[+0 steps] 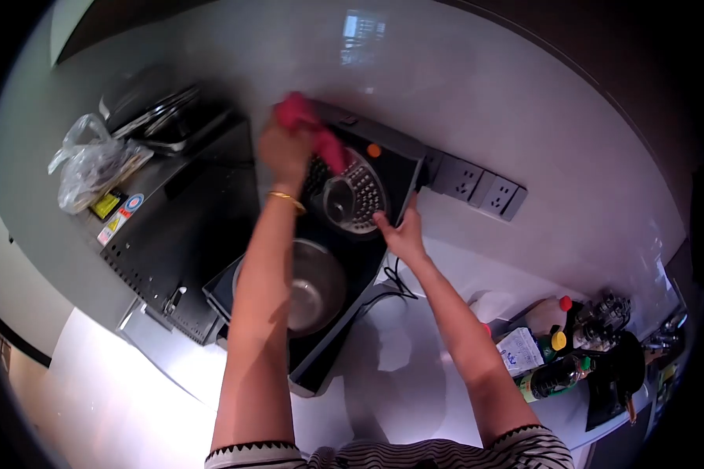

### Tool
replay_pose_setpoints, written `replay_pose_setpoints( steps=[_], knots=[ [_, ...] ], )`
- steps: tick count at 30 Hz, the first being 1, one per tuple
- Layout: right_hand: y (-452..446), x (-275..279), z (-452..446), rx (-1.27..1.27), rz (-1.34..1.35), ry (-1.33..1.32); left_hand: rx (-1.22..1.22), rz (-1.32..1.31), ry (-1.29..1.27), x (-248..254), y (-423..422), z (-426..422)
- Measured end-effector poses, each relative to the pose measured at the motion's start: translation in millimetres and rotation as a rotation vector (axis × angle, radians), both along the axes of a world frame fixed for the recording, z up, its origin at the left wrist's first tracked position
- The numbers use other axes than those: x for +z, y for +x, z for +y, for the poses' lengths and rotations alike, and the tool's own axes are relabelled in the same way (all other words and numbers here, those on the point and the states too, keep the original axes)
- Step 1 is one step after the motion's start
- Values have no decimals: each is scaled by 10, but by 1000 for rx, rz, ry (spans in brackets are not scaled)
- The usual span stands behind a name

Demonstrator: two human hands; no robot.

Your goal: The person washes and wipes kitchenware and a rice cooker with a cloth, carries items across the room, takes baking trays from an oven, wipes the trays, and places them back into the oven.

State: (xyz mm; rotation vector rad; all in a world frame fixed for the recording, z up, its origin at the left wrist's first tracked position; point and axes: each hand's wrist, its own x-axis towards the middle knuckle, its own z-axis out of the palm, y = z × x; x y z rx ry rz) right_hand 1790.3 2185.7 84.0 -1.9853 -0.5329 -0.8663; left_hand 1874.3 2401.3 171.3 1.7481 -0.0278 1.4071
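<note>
My left hand (285, 152), blurred by motion, is closed around a red cloth (313, 129) over the far part of a black cooktop (352, 273). Part of the cloth hangs over a round, perforated metal plate (368, 187) with a smooth round centre. My right hand (403, 234) grips the cooktop's right edge, its thumb on top by the plate's rim and its fingers outside the edge. Nearer me, a shiny metal bowl (321, 289) sits on the cooktop, partly hidden behind my left forearm.
Left of the cooktop stands a dark metal box (203, 227), with a plastic bag (90, 168) beside its top. Wall sockets (477, 184) are at the right, and a black cord (395, 285) lies below them. Several bottles (555, 375) crowd the counter's right end.
</note>
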Motion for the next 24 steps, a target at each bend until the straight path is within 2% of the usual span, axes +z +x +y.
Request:
replay_pose_setpoints(
  steps=[1,2,4,5,6,8,9,10,11,12,13,14,15,16,18,20,21,23,24],
  knots=[
    [13,-35,11,19,25,53,98,262,-89,-6,71,135],
    [12,-28,9,1,22,51,137,267,-52,-114,180,262],
    [16,-20,5,29,87,94,124,231,-86,-682,422,216],
    [74,-64,-42,13,59,28,156,204,-103,-986,433,122],
    [86,-49,-33,-1,54,38,270,175,-52,-1224,409,-16],
    [41,-46,-26,-32,107,11,331,289,56,-1495,320,-109],
    [6,-18,-14,26,154,49,185,527,138,-1548,188,-126],
    [103,-83,-42,-62,20,-6,43,767,219,-1593,35,-114],
    [196,-195,-56,-136,-99,-66,-39,887,308,-1581,-132,-191],
    [164,-160,-52,-126,17,-41,-116,1019,389,-1578,-289,-337],
    [232,-249,-80,-129,30,-25,-136,888,301,-1741,-404,-508],
    [237,-244,-101,-91,-7,-44,-224,911,449,-1582,-639,-633],
    [53,-52,13,-34,-18,21,-269,931,451,-1453,-815,-764],
    [143,-109,-25,-54,-51,5,-342,914,395,-1424,-896,-859],
    [95,-83,-44,-28,-85,-20,-536,910,462,-1387,-1075,-864],
    [80,-75,-74,-49,74,-18,-970,880,590,-1312,-1420,-831],
    [-34,-61,-48,-48,82,-18,-1015,814,517,-1283,-1636,-881],
    [-431,-87,-27,-29,370,232,-1066,762,435,-1322,-2011,-859],
    [-553,-307,-175,-12,287,161,-1143,734,369,-1358,-2155,-784]
  ],
)
